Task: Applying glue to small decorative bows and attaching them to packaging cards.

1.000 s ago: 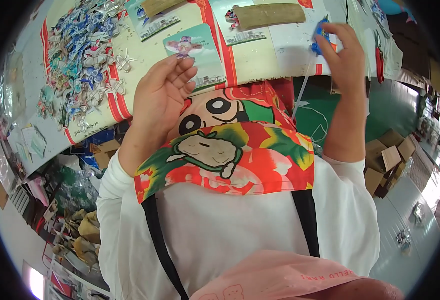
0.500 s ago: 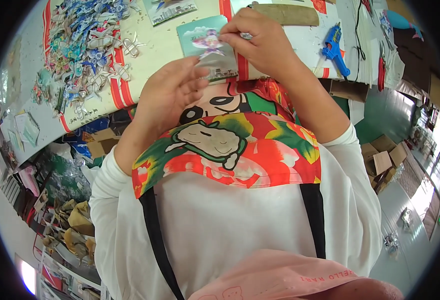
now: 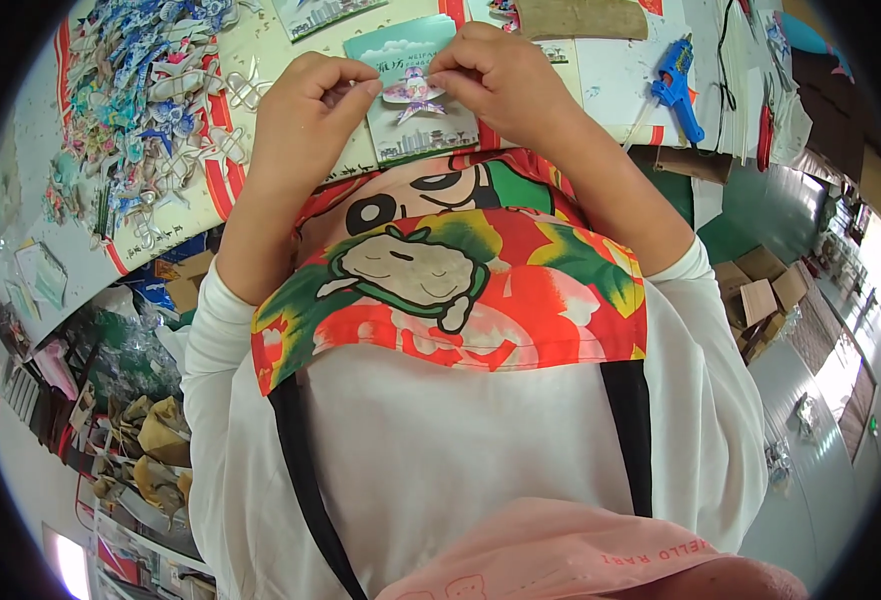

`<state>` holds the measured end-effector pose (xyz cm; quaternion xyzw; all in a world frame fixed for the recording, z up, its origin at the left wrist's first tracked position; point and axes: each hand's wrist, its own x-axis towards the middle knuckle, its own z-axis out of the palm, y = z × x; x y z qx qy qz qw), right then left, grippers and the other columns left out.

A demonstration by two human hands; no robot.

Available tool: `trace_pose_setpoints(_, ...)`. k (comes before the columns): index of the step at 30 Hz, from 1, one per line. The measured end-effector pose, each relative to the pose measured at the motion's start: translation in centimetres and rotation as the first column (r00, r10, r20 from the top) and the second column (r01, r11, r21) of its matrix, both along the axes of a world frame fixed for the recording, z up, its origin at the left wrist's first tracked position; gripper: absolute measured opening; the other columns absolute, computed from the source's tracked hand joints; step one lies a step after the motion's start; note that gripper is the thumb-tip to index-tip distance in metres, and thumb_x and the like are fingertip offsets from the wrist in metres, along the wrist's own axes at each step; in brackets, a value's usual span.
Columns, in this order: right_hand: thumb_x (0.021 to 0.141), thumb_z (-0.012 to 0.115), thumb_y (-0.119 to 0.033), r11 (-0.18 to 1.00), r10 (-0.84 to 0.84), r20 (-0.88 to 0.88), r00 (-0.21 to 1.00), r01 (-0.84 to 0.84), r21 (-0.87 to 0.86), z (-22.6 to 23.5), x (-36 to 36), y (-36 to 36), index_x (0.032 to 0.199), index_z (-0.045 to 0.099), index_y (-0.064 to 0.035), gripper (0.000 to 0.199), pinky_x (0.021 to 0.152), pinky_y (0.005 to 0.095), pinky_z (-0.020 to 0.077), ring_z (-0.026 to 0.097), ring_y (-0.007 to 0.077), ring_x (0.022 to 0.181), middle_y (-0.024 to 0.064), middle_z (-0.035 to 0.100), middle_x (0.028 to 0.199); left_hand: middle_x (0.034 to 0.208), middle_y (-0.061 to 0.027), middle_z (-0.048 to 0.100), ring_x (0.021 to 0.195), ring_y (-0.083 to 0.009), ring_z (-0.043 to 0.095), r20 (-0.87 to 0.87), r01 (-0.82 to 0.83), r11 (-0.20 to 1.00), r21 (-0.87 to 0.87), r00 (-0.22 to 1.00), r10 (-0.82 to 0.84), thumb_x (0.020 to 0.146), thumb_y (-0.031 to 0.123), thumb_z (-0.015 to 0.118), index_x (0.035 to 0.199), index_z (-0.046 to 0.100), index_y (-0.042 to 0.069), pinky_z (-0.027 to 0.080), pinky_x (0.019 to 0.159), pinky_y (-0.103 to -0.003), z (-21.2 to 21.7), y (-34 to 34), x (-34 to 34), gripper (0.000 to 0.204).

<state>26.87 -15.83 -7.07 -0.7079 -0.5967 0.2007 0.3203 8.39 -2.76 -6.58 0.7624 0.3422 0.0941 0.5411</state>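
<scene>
A small pink and purple swallow-shaped kite ornament (image 3: 416, 92) lies over a teal and grey printed card (image 3: 428, 145) at the table's front edge. At its left wing tip, the thumb and forefinger of my left hand (image 3: 305, 120) are pinched together. My right hand (image 3: 505, 80) pinches the opposite wing between thumb and fingertips. The ornament's forked tail points toward me. Its outer wing ends are partly covered by my fingers.
A heap of winged ornaments (image 3: 155, 110) covers the table's left part. A blue glue gun (image 3: 676, 90) lies at the right, near red-handled pliers (image 3: 764, 135). Behind my right hand is a brown flat strip (image 3: 582, 18). Another printed card (image 3: 330, 14) lies farther back.
My left hand has gone from open, with fingers spread, to a pinch at the ornament's left wing, moving up and away from me. The right hand stays on the right wing.
</scene>
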Motion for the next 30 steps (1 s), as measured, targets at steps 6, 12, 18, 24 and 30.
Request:
trace_pose_setpoints(6, 0.083, 0.069, -0.008, 1.000, -0.018, 0.004, 1.000, 0.018, 0.007, -0.1, -0.3, -0.4, 0.084, 0.067, -0.0052, 0.003, 0.056, 0.0283, 0.0396, 0.048, 0.0159, 0.059, 0.0025, 0.057, 0.078, 0.084, -0.0013, 0.057, 0.070, -0.0114, 0.050, -0.041, 0.116, 0.983, 0.139, 0.993, -0.111, 0.085, 0.013, 0.070, 0.093, 0.071, 0.005, 0.042, 0.065, -0.023, -0.2, -0.1, 0.5, 0.011)
trace_pose_setpoints(12, 0.081, 0.070, -0.007, 0.999, -0.031, 0.018, 0.999, 0.031, 0.009, 0.1, -0.4, -0.5, 0.083, 0.066, -0.0054, 0.004, 0.057, 0.0288, 0.0407, 0.048, 0.0173, 0.059, 0.0027, 0.057, 0.078, 0.082, -0.0042, 0.058, 0.070, -0.0183, 0.054, -0.097, 0.149, 0.966, 0.214, 0.987, -0.130, 0.083, 0.017, 0.068, 0.089, 0.071, 0.007, 0.044, 0.064, -0.030, 0.1, -0.4, 0.7, 0.012)
trace_pose_setpoints(18, 0.080, 0.070, -0.007, 0.999, -0.027, 0.051, 0.998, 0.026, 0.022, 0.1, -0.5, -0.7, 0.083, 0.066, -0.0057, 0.004, 0.060, 0.0296, 0.0427, 0.051, 0.0192, 0.062, 0.0031, 0.058, 0.079, 0.081, -0.0039, 0.058, 0.072, -0.0195, 0.055, -0.090, 0.160, 0.947, 0.280, 0.986, -0.140, 0.083, 0.017, 0.067, 0.087, 0.070, 0.007, 0.044, 0.064, -0.031, 0.1, -0.9, 0.8, 0.011)
trace_pose_setpoints(24, 0.080, 0.070, -0.008, 0.998, -0.028, 0.094, 0.995, 0.023, 0.052, -0.2, -0.8, -0.9, 0.084, 0.066, -0.0064, 0.006, 0.063, 0.0306, 0.0447, 0.054, 0.0207, 0.067, 0.0042, 0.057, 0.081, 0.081, -0.0039, 0.058, 0.074, -0.0207, 0.056, -0.050, 0.141, 0.912, 0.386, 0.990, -0.131, 0.082, 0.016, 0.067, 0.086, 0.069, 0.008, 0.045, 0.066, -0.032, -0.7, -1.3, 0.6, 0.009)
trace_pose_setpoints(30, 0.080, 0.070, -0.008, 0.999, -0.043, 0.105, 0.994, 0.040, 0.029, -0.3, -0.8, -1.1, 0.085, 0.066, -0.0066, 0.007, 0.064, 0.0311, 0.0455, 0.054, 0.0213, 0.069, 0.0049, 0.056, 0.082, 0.084, -0.0038, 0.060, 0.075, -0.0212, 0.057, -0.030, 0.124, 0.880, 0.458, 0.992, -0.124, 0.082, 0.016, 0.068, 0.090, 0.067, 0.009, 0.046, 0.067, -0.032, -0.8, -1.8, 0.6, 0.011)
